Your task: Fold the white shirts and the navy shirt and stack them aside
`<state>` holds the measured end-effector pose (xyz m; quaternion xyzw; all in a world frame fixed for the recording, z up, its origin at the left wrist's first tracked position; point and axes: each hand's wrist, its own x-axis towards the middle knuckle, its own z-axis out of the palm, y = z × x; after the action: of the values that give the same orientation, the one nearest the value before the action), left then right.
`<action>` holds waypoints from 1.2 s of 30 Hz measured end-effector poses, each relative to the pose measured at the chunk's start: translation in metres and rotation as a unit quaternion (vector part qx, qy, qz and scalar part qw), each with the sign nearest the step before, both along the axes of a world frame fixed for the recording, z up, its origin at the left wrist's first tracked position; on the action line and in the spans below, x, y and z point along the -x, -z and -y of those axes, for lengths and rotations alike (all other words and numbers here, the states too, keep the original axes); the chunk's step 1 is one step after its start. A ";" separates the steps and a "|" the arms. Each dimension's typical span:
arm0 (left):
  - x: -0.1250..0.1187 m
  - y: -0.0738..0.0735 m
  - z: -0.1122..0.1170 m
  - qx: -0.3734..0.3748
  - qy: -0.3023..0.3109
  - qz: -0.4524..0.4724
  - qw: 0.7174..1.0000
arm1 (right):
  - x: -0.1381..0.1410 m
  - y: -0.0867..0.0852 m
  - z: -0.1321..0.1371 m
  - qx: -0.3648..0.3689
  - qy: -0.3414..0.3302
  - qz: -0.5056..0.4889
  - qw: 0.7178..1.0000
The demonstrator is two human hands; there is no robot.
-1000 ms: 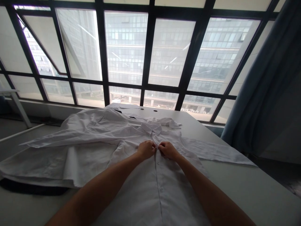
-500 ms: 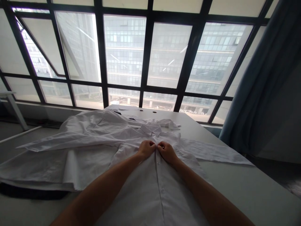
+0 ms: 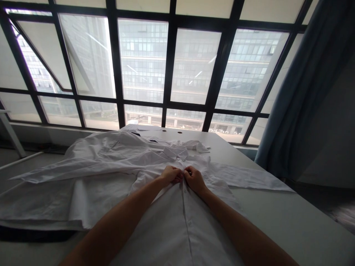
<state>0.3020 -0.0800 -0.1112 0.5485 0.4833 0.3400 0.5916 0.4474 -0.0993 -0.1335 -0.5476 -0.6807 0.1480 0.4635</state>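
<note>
A white button-up shirt (image 3: 166,225) lies front side up before me, its collar (image 3: 175,152) pointing away and its sleeve (image 3: 249,177) stretched to the right. At the upper part of the front opening, my left hand (image 3: 172,174) pinches the placket edge from the left. My right hand (image 3: 194,179) grips the same spot from the right, with the fingertips of both hands almost meeting. Whatever small button sits between the fingers is hidden. Below the hands, buttons (image 3: 185,191) show along the placket.
More white shirts (image 3: 102,147) are heaped on the left, with a dark strip (image 3: 36,234) under their near edge. They share a white table (image 3: 277,210). Dark-framed windows (image 3: 144,62) stand behind it, a blue-grey curtain (image 3: 294,96) hangs right, and a white metal frame (image 3: 12,133) stands far left.
The left hand has turned slightly, its fingers now reaching more under the placket edge. The right hand keeps its grip. The whole view has shifted a little.
</note>
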 end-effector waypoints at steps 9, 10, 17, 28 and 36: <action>-0.001 0.005 -0.006 0.024 -0.001 0.041 0.999 | -0.003 0.002 -0.005 0.070 -0.052 -0.102 0.991; -0.002 0.006 -0.006 0.023 0.001 0.042 0.999 | -0.004 0.002 -0.006 0.091 -0.059 -0.124 0.986; 0.001 0.006 -0.004 0.010 0.025 0.062 0.998 | -0.006 0.002 -0.008 0.116 -0.085 -0.156 0.977; 0.000 0.007 -0.007 0.020 0.012 0.056 0.998 | -0.001 0.002 -0.001 0.024 -0.023 -0.031 0.999; -0.002 0.014 -0.009 -0.012 -0.001 0.019 1.000 | 0.002 0.000 0.004 -0.006 -0.019 0.024 1.000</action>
<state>0.3045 -0.0706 -0.1249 0.5488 0.4684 0.3565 0.5935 0.4457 -0.1029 -0.1333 -0.5353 -0.7030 0.1397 0.4468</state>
